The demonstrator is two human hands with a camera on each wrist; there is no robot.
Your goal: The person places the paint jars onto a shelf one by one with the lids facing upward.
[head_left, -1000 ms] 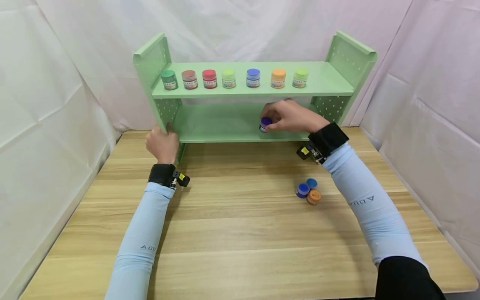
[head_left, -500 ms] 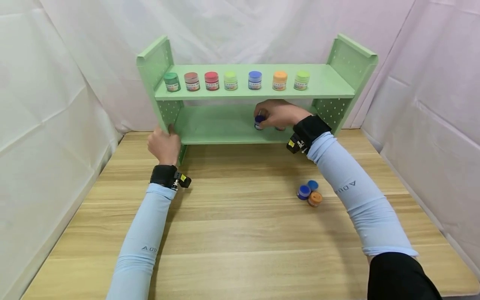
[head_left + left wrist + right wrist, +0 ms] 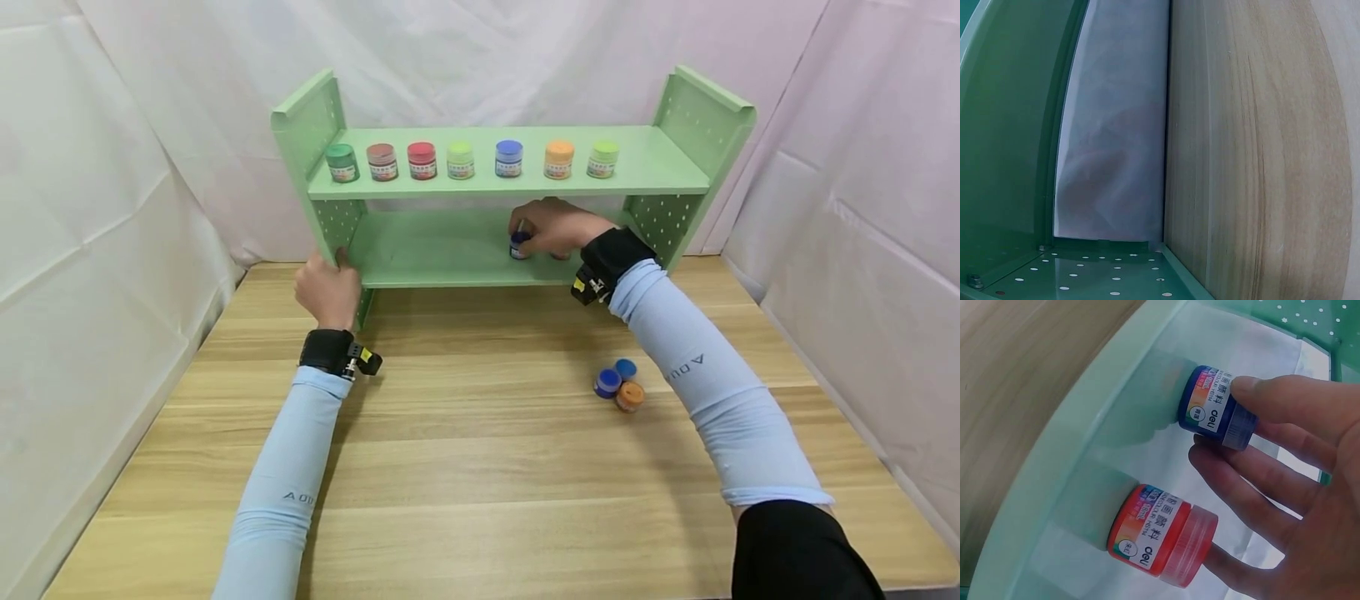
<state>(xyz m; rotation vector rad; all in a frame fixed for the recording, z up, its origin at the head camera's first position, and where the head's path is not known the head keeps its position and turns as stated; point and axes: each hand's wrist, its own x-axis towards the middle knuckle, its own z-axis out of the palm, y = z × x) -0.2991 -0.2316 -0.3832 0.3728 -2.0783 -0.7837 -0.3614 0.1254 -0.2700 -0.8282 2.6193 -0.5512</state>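
Observation:
In the head view, my right hand (image 3: 558, 227) pinches a dark blue paint jar (image 3: 1213, 403) between thumb and fingers on the lower board of a green two-tier shelf (image 3: 435, 250). The right wrist view shows the jar upright, its base at the board. Beside it stands a red paint jar (image 3: 1157, 534), mostly hidden by the hand in the head view. My left hand (image 3: 328, 292) grips the shelf's left side panel (image 3: 303, 158), thumb on the inner side. The left wrist view shows perforated green metal (image 3: 1091, 272) but no hand.
Along the upper board stand several paint jars, from a dark green jar (image 3: 342, 163) to a light green jar (image 3: 602, 159). On the wooden table (image 3: 465, 467), a blue jar (image 3: 607, 383), a lighter blue jar (image 3: 626, 369) and an orange jar (image 3: 630, 397) cluster at right. White curtain (image 3: 495, 58) hangs behind.
My right hand has moved slightly left along the lower board with the dark blue jar, and the red jar now shows beneath the hand. The left hand keeps its grip on the side panel.

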